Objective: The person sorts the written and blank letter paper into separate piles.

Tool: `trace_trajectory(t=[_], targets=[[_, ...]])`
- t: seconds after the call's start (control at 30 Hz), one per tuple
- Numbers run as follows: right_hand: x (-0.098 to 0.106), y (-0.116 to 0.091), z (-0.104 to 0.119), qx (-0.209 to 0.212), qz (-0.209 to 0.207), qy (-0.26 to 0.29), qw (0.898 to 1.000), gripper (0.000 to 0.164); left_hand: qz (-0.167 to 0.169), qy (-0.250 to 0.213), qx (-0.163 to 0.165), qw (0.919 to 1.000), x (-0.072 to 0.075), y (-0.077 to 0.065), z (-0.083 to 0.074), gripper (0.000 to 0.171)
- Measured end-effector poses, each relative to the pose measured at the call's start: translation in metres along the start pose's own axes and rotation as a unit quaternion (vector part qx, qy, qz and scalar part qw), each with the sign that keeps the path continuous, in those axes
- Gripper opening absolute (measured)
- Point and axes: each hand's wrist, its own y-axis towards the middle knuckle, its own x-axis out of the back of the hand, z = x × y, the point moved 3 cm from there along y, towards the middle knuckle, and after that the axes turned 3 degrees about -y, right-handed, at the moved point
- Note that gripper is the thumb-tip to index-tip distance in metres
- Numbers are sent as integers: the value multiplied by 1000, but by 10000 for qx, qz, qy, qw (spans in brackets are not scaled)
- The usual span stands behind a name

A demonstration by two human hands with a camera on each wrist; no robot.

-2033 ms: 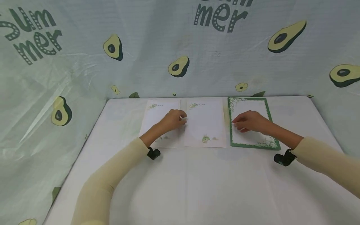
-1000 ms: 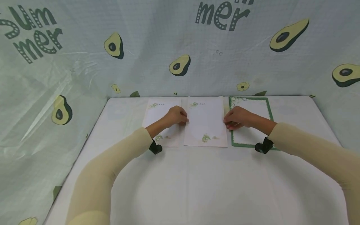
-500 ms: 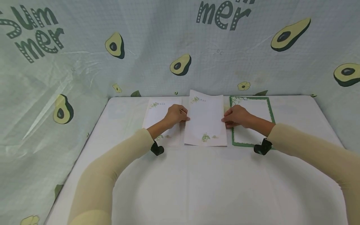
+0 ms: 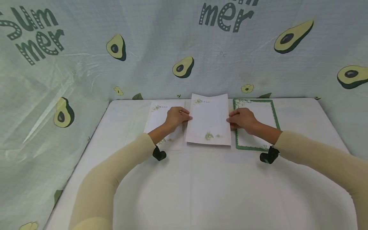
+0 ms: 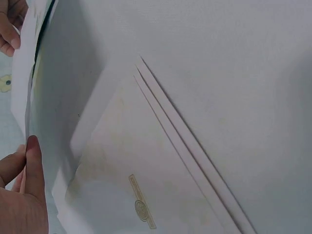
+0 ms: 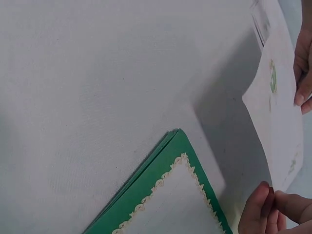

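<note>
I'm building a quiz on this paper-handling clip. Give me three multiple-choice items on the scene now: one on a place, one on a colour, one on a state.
1. Where is the green-bordered sheet?
A. right of the middle sheet
B. left of it
C. under it

2. What colour are the sleeves?
A. blue
B. cream
C. red

3. How is the middle sheet held?
A. flat, untouched
B. crumpled in one hand
C. pinched at both side edges, raised off the table

Key: 1 A, it lies by the right hand. 2 B, both arms show cream. 3 C, the left hand and right hand each pinch an edge, and the wrist views show a shadow beneath.
</note>
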Motion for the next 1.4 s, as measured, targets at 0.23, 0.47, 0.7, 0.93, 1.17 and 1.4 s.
trace_trajectory(t=[0.23,0.47,0.7,0.93,1.17,1.4], targets=[[-3,0,-3,320,-355,314,9984,36,-4,-164,-34,9999,5,-2,-2,21],[-11,-4,1,652,-680,374,9949,34,-37,-342,-121,9993,14,0,4,22],[-19,-3,3,635,-778,599,9931,32,-100,-393,-144,9991,22,2,5,23],[-28,0,9,632,-840,610,9926,31,-113,-293,-178,9993,35,1,7,22],[-44,-1,14,759,-752,625,9923,31,-100,43,-198,9997,52,-6,4,23],[-57,1,19,871,-698,783,9907,28,-200,215,-95,9995,65,-9,7,22]])
